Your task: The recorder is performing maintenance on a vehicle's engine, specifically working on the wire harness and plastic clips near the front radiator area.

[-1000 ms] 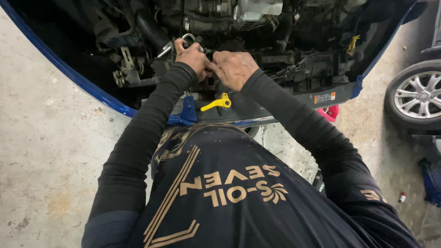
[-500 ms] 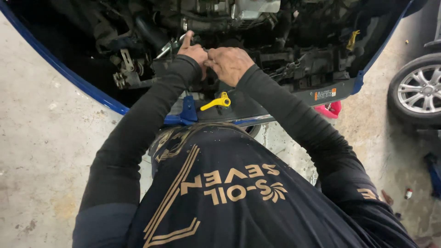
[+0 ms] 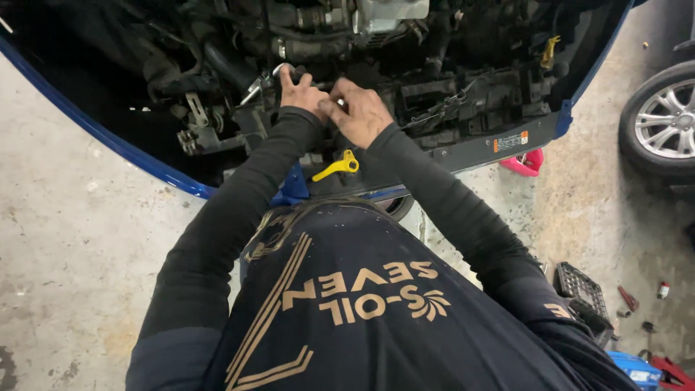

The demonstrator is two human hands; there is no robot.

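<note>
Closest to the camera, a dark top with gold lettering fills the lower frame, and two black sleeves run up from it into the open front of a blue car. Just past the chest a yellow lever handle point(image 3: 337, 167) juts out on the front crossmember, untouched. Beyond it the two hands meet side by side, touching, over a dark fitting point(image 3: 327, 108) in the middle of the engine bay. The left hand point(image 3: 300, 93) has its fingers curled narrow over the fitting, the forefinger raised toward a shiny metal hose clamp point(image 3: 277, 70) just above; whether it grips anything beneath I cannot tell. The right hand point(image 3: 360, 111) pinches thumb and forefinger together on something small at the same spot, too small to make out. As a judgement, the work looks to be mid-way: the front of the car is already stripped bare, brackets and hoses exposed, while the piece under the fingers is still seated in place. Farther out on the concrete to the right lie one pink object point(image 3: 526, 163) under the bumper beam, one black ridged tray point(image 3: 579, 289), a few small red tools, and one alloy wheel point(image 3: 662, 119) at the frame edge. Counted: two hands, one yellow handle, one wheel in view.
</note>
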